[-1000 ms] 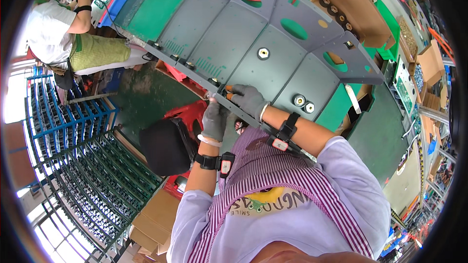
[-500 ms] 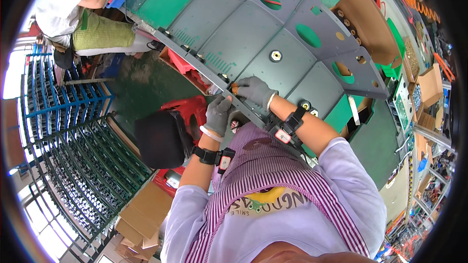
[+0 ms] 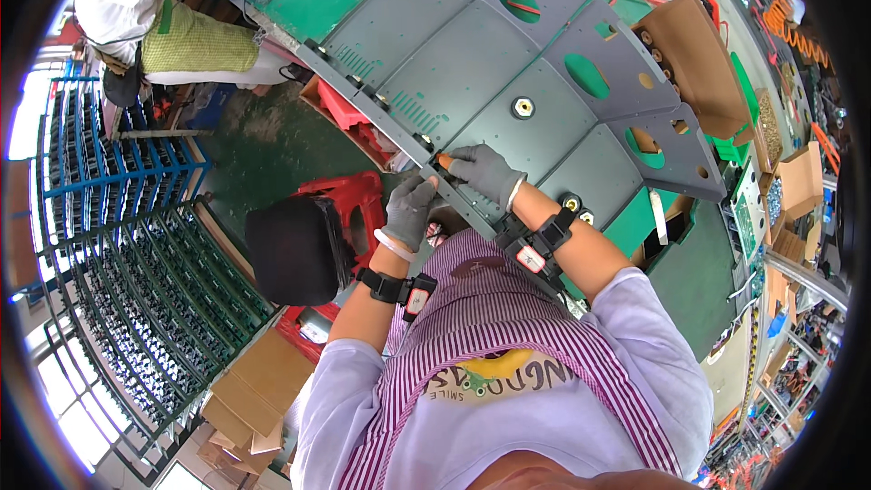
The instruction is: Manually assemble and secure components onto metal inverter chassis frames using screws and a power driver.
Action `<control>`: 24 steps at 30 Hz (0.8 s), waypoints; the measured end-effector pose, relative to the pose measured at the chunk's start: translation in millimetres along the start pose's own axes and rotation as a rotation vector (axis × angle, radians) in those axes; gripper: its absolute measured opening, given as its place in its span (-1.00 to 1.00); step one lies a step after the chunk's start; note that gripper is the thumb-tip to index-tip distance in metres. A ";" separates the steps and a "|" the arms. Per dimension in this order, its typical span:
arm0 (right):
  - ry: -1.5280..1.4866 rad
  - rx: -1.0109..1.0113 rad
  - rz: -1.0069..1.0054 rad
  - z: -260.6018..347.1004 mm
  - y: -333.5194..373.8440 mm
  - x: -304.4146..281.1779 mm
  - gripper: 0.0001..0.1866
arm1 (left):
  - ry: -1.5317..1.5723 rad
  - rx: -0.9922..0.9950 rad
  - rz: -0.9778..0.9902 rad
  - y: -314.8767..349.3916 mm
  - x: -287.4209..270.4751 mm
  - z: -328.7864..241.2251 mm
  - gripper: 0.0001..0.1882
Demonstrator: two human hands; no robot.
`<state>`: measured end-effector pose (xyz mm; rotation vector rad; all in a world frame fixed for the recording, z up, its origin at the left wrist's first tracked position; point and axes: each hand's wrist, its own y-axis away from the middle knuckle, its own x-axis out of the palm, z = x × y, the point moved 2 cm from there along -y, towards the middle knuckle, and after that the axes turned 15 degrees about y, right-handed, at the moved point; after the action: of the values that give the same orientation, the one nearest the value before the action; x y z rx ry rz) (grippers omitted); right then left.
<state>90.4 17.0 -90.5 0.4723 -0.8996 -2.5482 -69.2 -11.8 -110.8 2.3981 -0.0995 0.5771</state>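
Grey sheet-metal panels (image 3: 490, 63), with round and oval cut-outs in their upright far side, lie in front of me. My right hand (image 3: 490, 174), in a grey glove, reaches over the near flange (image 3: 454, 197). Its fingers are closed together at the inner face, bare fingertips showing. My left hand (image 3: 410, 213), gloved too, is curled against the outer face of that flange, opposite the right fingertips. Whatever small part either hand pinches is hidden. Black round fittings (image 3: 423, 142) stand along the flange to the left. A brass-centred fitting (image 3: 523, 108) sits on the panel.
Left of me are a black-topped stool (image 3: 295, 254) and racks full of small parts (image 3: 145, 327). An open cardboard box (image 3: 694, 59) with round fittings stands at the back right. A red-lined box (image 3: 340, 109) is below the flange. Another person (image 3: 172, 36) works at the far left.
The whole view has shifted slightly, with the panels appearing a little further right. Both hands stay at the same spot on the flange.
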 end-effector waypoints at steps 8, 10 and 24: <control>-0.042 -0.093 -0.071 -5.3 -2.4 4.2 -0.65 | -0.041 0.100 0.038 4.0 5.5 0.1 -0.76; 0.015 -0.140 -0.053 -4.8 -5.7 0.0 -0.65 | -0.262 0.271 0.056 3.9 4.9 -1.7 -0.76; 0.199 -0.100 -0.097 -2.1 -11.8 1.3 -0.62 | -0.250 0.145 0.048 0.6 0.4 0.8 -0.70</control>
<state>87.2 23.7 -100.0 0.7396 -0.6897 -2.5616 -68.7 -12.7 -110.7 2.6065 -0.2304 0.3127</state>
